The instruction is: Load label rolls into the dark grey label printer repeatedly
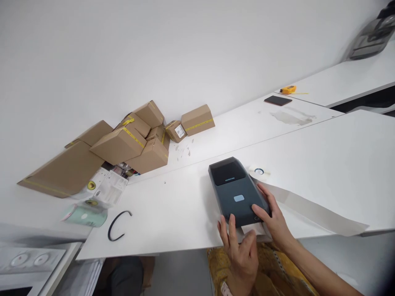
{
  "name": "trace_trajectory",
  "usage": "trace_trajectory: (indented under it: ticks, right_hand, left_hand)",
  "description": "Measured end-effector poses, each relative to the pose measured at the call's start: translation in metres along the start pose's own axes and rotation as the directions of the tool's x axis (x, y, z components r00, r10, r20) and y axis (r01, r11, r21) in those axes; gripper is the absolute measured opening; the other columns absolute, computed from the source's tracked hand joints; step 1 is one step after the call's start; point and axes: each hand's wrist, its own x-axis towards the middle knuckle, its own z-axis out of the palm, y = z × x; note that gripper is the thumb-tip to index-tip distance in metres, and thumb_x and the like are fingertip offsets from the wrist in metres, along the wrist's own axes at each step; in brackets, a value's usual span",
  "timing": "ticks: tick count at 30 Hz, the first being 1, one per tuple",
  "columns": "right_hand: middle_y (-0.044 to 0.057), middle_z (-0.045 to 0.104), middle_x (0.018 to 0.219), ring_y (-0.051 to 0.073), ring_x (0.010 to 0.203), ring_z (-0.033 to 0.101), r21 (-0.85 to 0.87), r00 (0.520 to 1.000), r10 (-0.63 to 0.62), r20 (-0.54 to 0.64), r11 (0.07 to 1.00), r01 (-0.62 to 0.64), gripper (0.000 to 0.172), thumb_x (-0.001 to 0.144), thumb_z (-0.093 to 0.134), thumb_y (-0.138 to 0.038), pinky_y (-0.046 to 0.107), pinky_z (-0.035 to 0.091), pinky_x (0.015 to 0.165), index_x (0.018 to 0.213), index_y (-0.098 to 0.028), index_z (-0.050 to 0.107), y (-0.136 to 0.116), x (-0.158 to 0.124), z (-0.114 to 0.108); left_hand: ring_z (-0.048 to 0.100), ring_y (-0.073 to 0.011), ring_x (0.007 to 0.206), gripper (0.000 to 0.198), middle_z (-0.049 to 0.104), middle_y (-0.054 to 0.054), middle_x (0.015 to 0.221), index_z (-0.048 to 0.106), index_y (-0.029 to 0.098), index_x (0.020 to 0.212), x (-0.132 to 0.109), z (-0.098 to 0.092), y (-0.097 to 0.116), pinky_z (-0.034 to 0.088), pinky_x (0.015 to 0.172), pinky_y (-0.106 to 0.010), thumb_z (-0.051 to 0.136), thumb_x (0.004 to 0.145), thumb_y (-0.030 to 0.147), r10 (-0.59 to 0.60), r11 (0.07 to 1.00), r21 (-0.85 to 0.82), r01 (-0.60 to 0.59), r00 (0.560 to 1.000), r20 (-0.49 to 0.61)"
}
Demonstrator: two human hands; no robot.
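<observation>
A dark blue-grey label printer point(237, 197) with a black window and a light blue button stands near the table's front edge. My right hand point(273, 220) holds its right side, the thumb on the top near the front corner and the fingers along the side. A white label point(253, 228) sticks out of the printer's front. My left hand point(240, 253) is at this front edge, thumb and index finger pinched together at the label, the other fingers stretched out against the printer's front left corner. From behind the printer a long pale paper strip point(317, 209) runs right across the table.
Cardboard boxes point(129, 142) are piled against the wall at left. A black curved band point(112, 226) and a mint-green package point(84, 216) lie front left. A tape roll point(259, 171) sits behind the printer. Farther right are a dark phone-like slab point(277, 100) and a yellow tape measure point(288, 89).
</observation>
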Motion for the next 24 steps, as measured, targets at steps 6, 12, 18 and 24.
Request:
trace_trajectory:
  ticks: [6, 12, 18, 24]
  right_hand:
    - [0.012, 0.044, 0.158, 0.035, 0.146, 0.041, -0.007, 1.0, 0.022, -0.008, 1.0, -0.022, 0.082, 0.082, 0.068, -0.062, 0.055, 0.035, 0.119, 0.152, -0.031, 0.037, -0.001, -0.003, 0.0]
    - [0.012, 0.047, 0.156, 0.036, 0.143, 0.044, -0.019, 0.999, 0.005, -0.043, 1.0, -0.006, 0.083, 0.081, 0.068, -0.063, 0.054, 0.037, 0.117, 0.151, -0.029, 0.039, 0.001, -0.003, 0.003]
    - [0.011, 0.048, 0.156, 0.037, 0.143, 0.044, -0.077, 0.998, -0.022, -0.058, 0.997, 0.017, 0.081, 0.082, 0.066, -0.063, 0.053, 0.04, 0.115, 0.151, -0.028, 0.043, 0.004, -0.005, 0.0]
    - [0.01, 0.048, 0.156, 0.036, 0.142, 0.045, -0.07, 0.998, -0.018, -0.068, 0.997, 0.014, 0.08, 0.083, 0.066, -0.063, 0.05, 0.045, 0.111, 0.152, -0.028, 0.042, 0.0, -0.008, 0.003]
  left_hand:
    - [0.025, -0.0384, 0.153, 0.035, 0.048, -0.013, 0.152, 0.07, 0.023, 0.108, 0.003, -0.006, -0.008, 0.042, 0.112, -0.062, 0.064, 0.079, 0.003, 0.03, 0.998, -0.06, -0.026, 0.997, 0.065]
    - [0.05, -0.0301, 0.136, 0.034, 0.065, -0.016, 0.128, 0.052, 0.017, 0.128, 0.025, -0.011, -0.023, 0.049, 0.106, -0.054, 0.048, 0.096, 0.028, -0.053, 0.961, -0.274, 0.037, 0.997, -0.05]
    - [0.042, -0.0314, 0.145, 0.047, 0.059, -0.018, 0.14, 0.054, 0.013, 0.137, 0.034, 0.007, -0.034, 0.041, 0.114, -0.055, 0.027, 0.104, 0.033, -0.06, 0.97, -0.237, 0.058, 0.998, -0.001]
    - [0.045, -0.0292, 0.143, 0.037, 0.064, -0.014, 0.131, 0.058, 0.019, 0.126, 0.024, 0.021, -0.033, 0.048, 0.108, -0.053, 0.03, 0.104, 0.023, -0.128, 0.959, -0.264, 0.1, 0.988, -0.091]
